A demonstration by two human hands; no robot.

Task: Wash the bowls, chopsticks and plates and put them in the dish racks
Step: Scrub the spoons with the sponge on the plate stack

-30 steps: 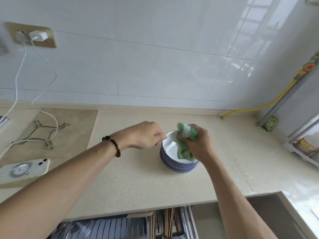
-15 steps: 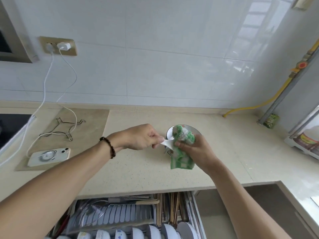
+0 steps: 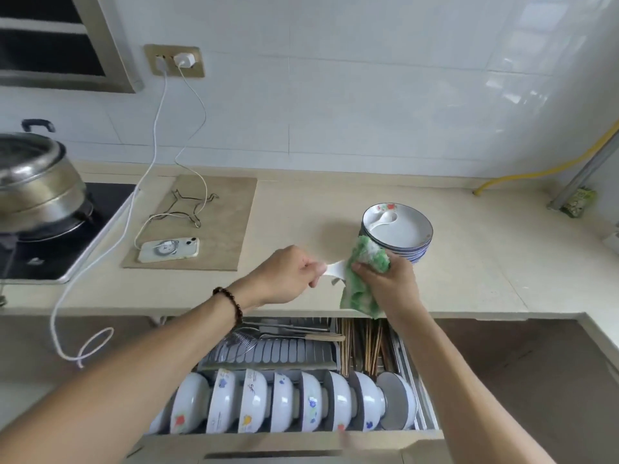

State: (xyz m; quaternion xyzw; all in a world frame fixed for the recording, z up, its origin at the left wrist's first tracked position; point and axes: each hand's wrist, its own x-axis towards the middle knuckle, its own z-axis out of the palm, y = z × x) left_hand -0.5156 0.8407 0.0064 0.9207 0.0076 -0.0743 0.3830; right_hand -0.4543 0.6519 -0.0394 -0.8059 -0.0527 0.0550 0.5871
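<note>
Porcelain stack: plates (image 3: pixel 402 236) on counter (image 3: pixel 469 269), a white spoon (image 3: pixel 383 218) lying in the top plate.
Left hand (image 3: pixel 288 279): fingers curled, pinching a second white spoon's handle (image 3: pixel 335 268).
Right hand (image 3: pixel 388 283): fingers gripping green cloth (image 3: pixel 363 279) around that spoon.
Open drawer rack (image 3: pixel 420 396): bowls (image 3: pixel 284 401) on edge; chopsticks (image 3: pixel 363 343) behind, below the counter edge.

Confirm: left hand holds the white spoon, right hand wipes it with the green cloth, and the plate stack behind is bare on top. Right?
Not quite. In the head view the plate stack has another white spoon lying on its top plate. The rest holds: the left hand holds a white spoon by its handle, and the right hand wraps the green cloth around it.
</note>
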